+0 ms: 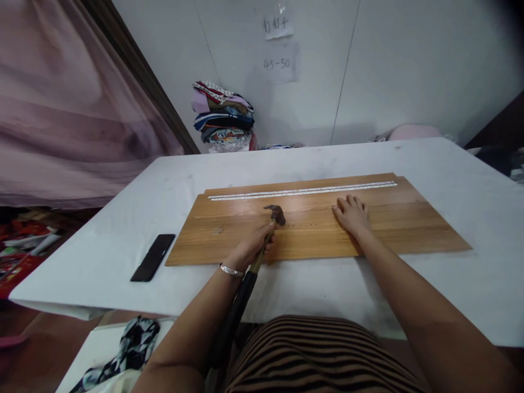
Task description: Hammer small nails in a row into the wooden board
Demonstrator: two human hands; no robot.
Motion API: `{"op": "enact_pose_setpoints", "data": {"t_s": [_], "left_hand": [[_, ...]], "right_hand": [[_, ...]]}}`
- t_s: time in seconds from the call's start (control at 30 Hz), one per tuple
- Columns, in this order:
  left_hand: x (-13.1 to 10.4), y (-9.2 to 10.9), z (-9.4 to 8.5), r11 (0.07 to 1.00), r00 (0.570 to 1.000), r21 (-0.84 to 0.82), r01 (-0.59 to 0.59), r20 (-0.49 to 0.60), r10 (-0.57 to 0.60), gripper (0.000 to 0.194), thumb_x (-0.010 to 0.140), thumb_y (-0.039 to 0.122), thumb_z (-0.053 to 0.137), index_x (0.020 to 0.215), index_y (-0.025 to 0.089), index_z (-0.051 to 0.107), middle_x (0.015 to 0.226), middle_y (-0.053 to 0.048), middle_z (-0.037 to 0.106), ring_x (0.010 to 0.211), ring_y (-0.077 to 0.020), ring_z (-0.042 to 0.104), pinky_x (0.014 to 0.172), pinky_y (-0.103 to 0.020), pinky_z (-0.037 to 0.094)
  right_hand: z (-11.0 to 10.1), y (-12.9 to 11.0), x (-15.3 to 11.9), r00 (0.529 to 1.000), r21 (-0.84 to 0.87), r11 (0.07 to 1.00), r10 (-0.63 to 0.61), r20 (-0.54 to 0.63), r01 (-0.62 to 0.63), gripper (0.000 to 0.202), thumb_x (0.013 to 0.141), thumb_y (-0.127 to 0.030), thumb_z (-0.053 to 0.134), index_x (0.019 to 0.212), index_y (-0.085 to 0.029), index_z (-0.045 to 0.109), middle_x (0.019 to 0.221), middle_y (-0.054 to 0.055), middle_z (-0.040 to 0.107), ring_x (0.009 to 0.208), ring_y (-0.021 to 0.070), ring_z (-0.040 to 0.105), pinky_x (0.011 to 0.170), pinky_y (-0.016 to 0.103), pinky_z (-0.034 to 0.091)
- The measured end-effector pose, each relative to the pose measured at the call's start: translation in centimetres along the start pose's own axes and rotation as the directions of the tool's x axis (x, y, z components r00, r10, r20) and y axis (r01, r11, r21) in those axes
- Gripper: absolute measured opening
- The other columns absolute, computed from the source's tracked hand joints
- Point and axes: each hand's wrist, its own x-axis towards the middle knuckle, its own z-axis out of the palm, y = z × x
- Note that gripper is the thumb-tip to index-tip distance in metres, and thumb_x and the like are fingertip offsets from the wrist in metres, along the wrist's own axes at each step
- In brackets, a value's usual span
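Observation:
My left hand [256, 244] is wrapped round the shaft of a claw hammer [277, 214], close below its metal head. The hammer's black grip slants down toward my body. Its head is over a wooden board [393, 218]; I cannot tell whether it touches. Just right of the head, a row of small dark dots [305, 225], perhaps nail heads or holes, runs along the board. My right hand [352, 214] rests on the board past the end of that row, fingers apart and slightly bent, holding nothing. Several thin nails [218, 231] lie loose near the board's left end.
Two white measuring strips [303, 191] lie along the board's far side. A black phone [153, 257] is on the white-covered table [102, 229], left of the board. Folded clothes [223, 114] are stacked behind the table against the wall. Patterned cloth [137, 341] lies on a surface at lower left.

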Motion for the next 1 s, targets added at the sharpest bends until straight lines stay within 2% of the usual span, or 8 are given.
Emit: {"op": "enact_pose_setpoints", "data": {"t_s": [0.37, 0.6, 0.8, 1.0], "left_hand": [[-0.56, 0.32, 0.32, 1.0, 1.0, 0.011, 0.004, -0.007, -0.004, 0.03, 0.092, 0.044, 0.048, 0.102, 0.017, 0.055, 0.061, 0.006, 0.046, 0.038, -0.0032, 0.034, 0.036, -0.015, 0.025], [0.0, 0.07, 0.02, 1.0, 1.0, -0.004, -0.018, 0.024, 0.019, 0.032, 0.09, 0.049, 0.05, 0.1, 0.019, 0.054, 0.061, 0.006, 0.046, 0.038, -0.0035, 0.034, 0.036, -0.016, 0.025], [-0.08, 0.07, 0.19, 1.0, 1.0, 0.02, 0.008, -0.002, -0.008, 0.03, 0.091, 0.045, 0.049, 0.102, 0.017, 0.055, 0.061, 0.006, 0.046, 0.037, -0.0037, 0.035, 0.036, -0.016, 0.026], [0.0, 0.02, 0.24, 1.0, 1.0, 0.002, -0.012, 0.012, 0.012, 0.03, 0.09, 0.046, 0.051, 0.101, 0.019, 0.055, 0.061, 0.006, 0.047, 0.037, -0.0036, 0.035, 0.036, -0.016, 0.025]], "right_hand": [[-0.22, -0.18, -0.06, 1.0, 0.002, 1.0, 0.001, 0.001, -0.001, 0.047, 0.096, -0.047, 0.031, 0.122, -0.022, 0.06, 0.139, 0.014, 0.052, 0.129, 0.03, 0.039, 0.104, 0.052, 0.03], [-0.16, -0.04, 0.03, 1.0, 0.002, 1.0, 0.005, 0.012, -0.005, 0.047, 0.096, -0.048, 0.03, 0.122, -0.022, 0.06, 0.139, 0.014, 0.051, 0.129, 0.0301, 0.039, 0.103, 0.051, 0.03], [-0.19, -0.04, -0.01, 1.0, -0.001, 1.0, -0.008, 0.01, 0.008, 0.047, 0.097, -0.048, 0.03, 0.123, -0.022, 0.059, 0.138, 0.014, 0.052, 0.13, 0.0301, 0.038, 0.103, 0.051, 0.029], [-0.07, -0.01, -0.06, 1.0, -0.002, 1.0, -0.002, 0.004, 0.002, 0.047, 0.096, -0.047, 0.03, 0.122, -0.022, 0.06, 0.137, 0.014, 0.052, 0.129, 0.0299, 0.038, 0.103, 0.051, 0.029]]}}
